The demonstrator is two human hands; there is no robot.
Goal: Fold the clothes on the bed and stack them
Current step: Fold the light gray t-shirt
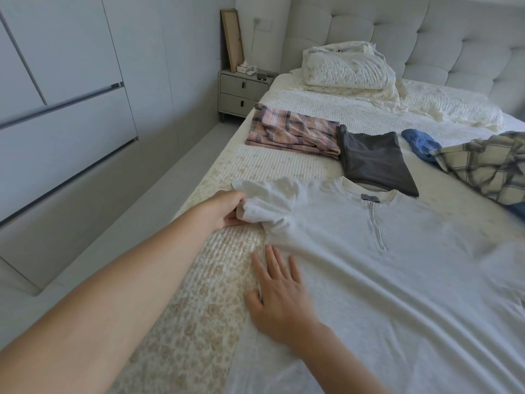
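A pale grey short-sleeved shirt (383,280) with a short zip at the neck lies spread flat on the bed (199,308), collar toward the headboard. My left hand (227,210) grips its bunched left sleeve (267,206) at the bed's left side. My right hand (279,297) lies flat with straight fingers on the shirt's left edge. Behind the shirt, a folded pink plaid garment (292,132) and a folded dark grey garment (372,157) lie side by side.
A crumpled yellow-and-blue plaid garment (488,166) and a blue cloth (420,142) lie at the right. Pillows and rumpled bedding (346,69) sit by the tufted headboard. A nightstand (244,92) stands past the bed's left edge, with wardrobe doors (65,109) along the left wall.
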